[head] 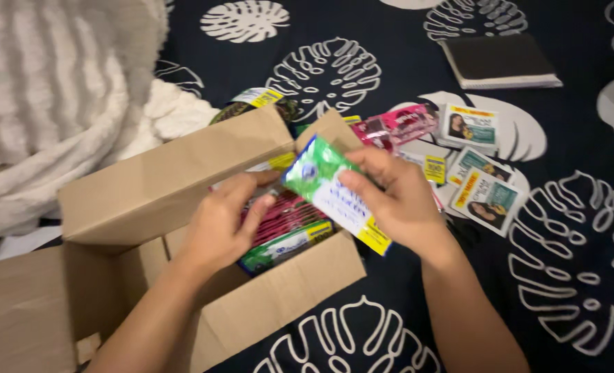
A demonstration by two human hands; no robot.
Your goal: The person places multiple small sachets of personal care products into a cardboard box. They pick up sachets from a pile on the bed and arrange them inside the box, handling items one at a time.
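Note:
My right hand (pixel 397 200) grips a green and white sachet (pixel 324 183) with a yellow end, holding it tilted over an open cardboard box (pixel 183 173). The fingertips of my left hand (pixel 224 224) touch the sachet's lower left side, above the box's opening. Inside the box lie a red packet (pixel 286 215) and another green and white sachet (pixel 286 249).
On the dark leaf-print bedspread (pixel 569 262) to the right lie a pink packet (pixel 398 126), several small sachets with a portrait (pixel 486 197), and a dark notebook (pixel 500 62) farther back. A white knitted blanket (pixel 51 117) is heaped at the left.

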